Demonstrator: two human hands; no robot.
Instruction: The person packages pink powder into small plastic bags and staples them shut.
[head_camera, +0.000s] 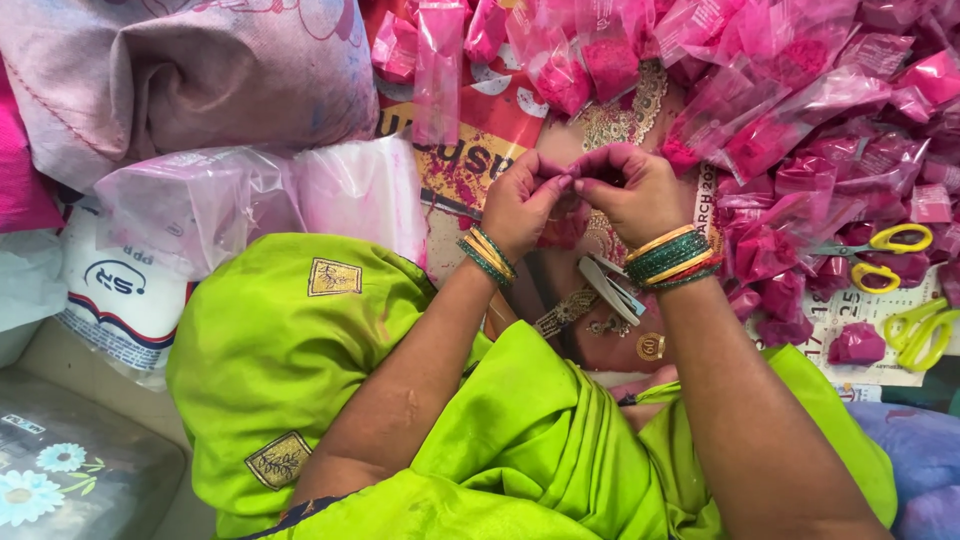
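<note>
Left hand (518, 205) and right hand (632, 195) met at frame center, fingertips pinched together on something small and pink; item itself too hidden to tell. Fingers curled tight, both hands. Pink powder packets (790, 130) heaped at 2 o'clock, yellow scissors (885, 255) at 3 o'clock.

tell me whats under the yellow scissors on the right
The yellow scissors lie on clear packets of pink powder. Whatever is beneath those packets is covered.
</note>
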